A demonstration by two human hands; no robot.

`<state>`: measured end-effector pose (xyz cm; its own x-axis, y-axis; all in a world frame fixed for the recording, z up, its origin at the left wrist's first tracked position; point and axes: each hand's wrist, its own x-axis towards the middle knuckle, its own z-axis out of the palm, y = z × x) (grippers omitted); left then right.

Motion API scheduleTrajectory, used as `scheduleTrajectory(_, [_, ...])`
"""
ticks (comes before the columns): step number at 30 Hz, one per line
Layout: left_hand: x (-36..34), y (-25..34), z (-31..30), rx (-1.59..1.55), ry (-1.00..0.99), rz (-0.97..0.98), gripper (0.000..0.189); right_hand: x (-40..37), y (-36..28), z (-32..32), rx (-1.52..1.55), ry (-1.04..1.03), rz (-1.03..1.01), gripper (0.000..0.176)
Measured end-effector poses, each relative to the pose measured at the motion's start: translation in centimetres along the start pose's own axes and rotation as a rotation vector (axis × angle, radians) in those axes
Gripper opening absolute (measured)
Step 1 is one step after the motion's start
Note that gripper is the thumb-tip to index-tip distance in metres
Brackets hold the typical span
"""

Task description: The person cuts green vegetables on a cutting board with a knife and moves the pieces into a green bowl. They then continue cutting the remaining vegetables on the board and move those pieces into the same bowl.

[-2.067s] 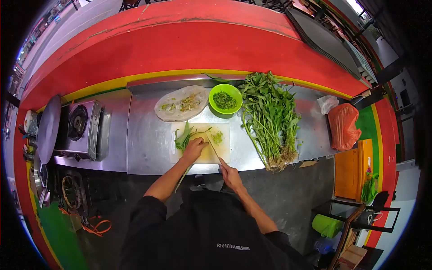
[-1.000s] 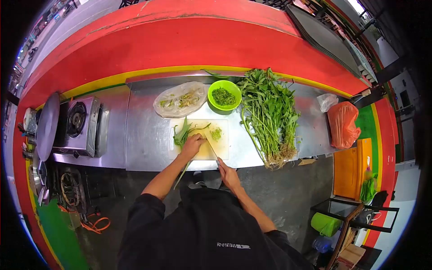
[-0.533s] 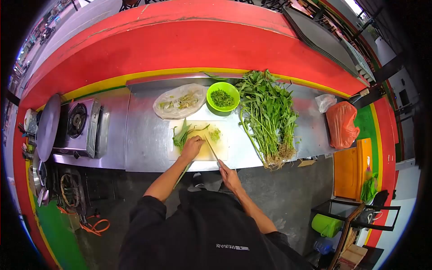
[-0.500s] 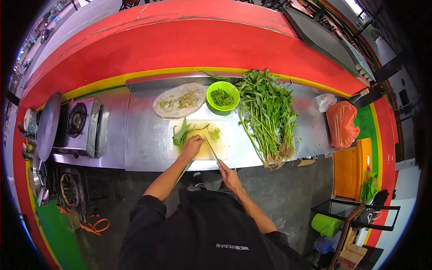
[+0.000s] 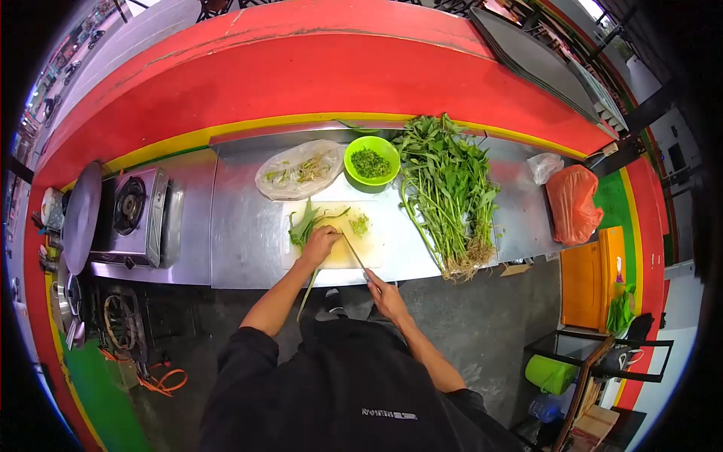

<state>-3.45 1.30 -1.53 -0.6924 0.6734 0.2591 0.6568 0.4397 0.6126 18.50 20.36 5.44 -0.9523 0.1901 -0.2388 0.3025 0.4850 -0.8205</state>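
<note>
On a pale cutting board (image 5: 296,260), my left hand (image 5: 320,244) is closed on green leafy stalks. Broad leaves (image 5: 303,226) lie to the left of its fingers, and a long stalk end (image 5: 308,292) hangs past the counter's front edge under the wrist. My right hand (image 5: 388,299) is wrapped round the handle of a knife (image 5: 354,250), whose blade slants up to the left with its tip close to the left fingertips. Chopped green bits (image 5: 360,224) lie to the right of the blade.
Behind the board are a clear plastic bag (image 5: 269,164) with trimmings and a green bowl (image 5: 352,170) of chopped greens. A large leafy bunch with roots (image 5: 452,196) lies to the right, then an orange bag (image 5: 574,205). A gas stove (image 5: 134,207) stands at left.
The knife blade has shifted slightly beside my left fingers. The stalk end under my left wrist hangs a little lower. Both hands keep their hold.
</note>
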Motion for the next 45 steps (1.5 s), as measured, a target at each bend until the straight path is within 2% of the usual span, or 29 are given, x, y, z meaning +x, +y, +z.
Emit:
scheduleTrajectory(5, [0.5,-0.1,-0.3,-0.022,-0.037,0.031,0.026,-0.4,-0.6,-0.6,-0.010,-0.054,0.086,0.042])
scheduleTrajectory(7, [0.6,-0.3,-0.4,0.016,-0.090,0.039,0.025,-0.6,-0.4,-0.6,-0.027,-0.017,0.014,0.044])
scheduleTrajectory(14, [0.6,-0.8,-0.3,0.068,-0.103,0.079,0.022,-0.4,-0.6,-0.5,-0.025,0.004,-0.002,0.044])
scheduleTrajectory(17, [0.4,-0.5,-0.4,0.078,-0.073,0.109,0.023,0.2,-1.3,-0.3,-0.073,-0.038,0.065,0.044])
scheduleTrajectory(19, [0.3,0.1,-0.8,0.095,-0.089,0.040,0.027,1.1,-0.6,0.5,-0.045,0.054,-0.062,0.044])
scheduleTrajectory(23, [0.1,0.3,-1.3,0.083,-0.083,0.015,0.028,2.1,-0.6,0.6,-0.015,0.037,-0.063,0.043])
scheduleTrajectory(28, [-0.1,-0.4,0.0,0.008,-0.027,0.011,0.028,1.3,-0.1,0.5,0.076,0.034,-0.047,0.043])
scheduleTrajectory(35, [0.0,-0.3,-0.2,0.045,-0.019,0.053,0.026,0.6,-1.0,-0.1,-0.026,-0.020,0.043,0.043])
scheduleTrajectory(38, [0.0,-0.3,-0.2,0.070,-0.024,0.070,0.026,0.9,0.0,0.9,-0.036,0.010,0.006,0.042])
scheduleTrajectory(40, [0.0,0.0,-0.4,0.107,-0.035,0.058,0.027,1.3,-0.1,1.5,-0.019,0.106,-0.126,0.043])
scheduleTrajectory(41, [-0.1,0.2,-0.5,0.108,-0.034,0.058,0.027,1.4,-0.1,1.5,-0.019,0.106,-0.127,0.043])
scheduleTrajectory(43, [-0.1,0.5,-0.7,0.112,-0.060,0.032,0.027,1.9,-1.0,1.0,-0.021,0.011,-0.001,0.042])
scheduleTrajectory(45, [-0.3,0.8,-0.9,0.112,-0.065,0.024,0.027,1.9,-1.6,0.9,0.016,0.022,0.014,0.042])
